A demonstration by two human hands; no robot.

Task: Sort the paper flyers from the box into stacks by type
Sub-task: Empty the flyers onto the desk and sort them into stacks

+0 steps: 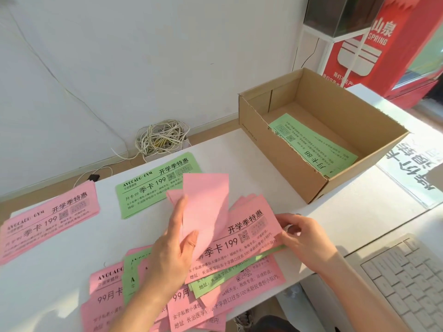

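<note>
A mixed heap of pink and green flyers (230, 276) lies on the white table (347, 219) in front of me. My left hand (175, 245) grips a pink flyer (206, 202), blank side up, lifted above the heap. My right hand (304, 233) pinches the right end of the top pink flyer (251, 231) of the heap. A pink stack (45, 221) sits at the far left, and a green stack (155, 185) lies beside it. The cardboard box (282, 161) at the right holds green flyers (314, 144).
A white keyboard (405, 283) sits at the lower right. A printed sheet (412, 168) lies right of the box. A coil of white cables (160, 137) lies on the floor behind the table, by the wall. A red appliance (383, 46) stands at the back right.
</note>
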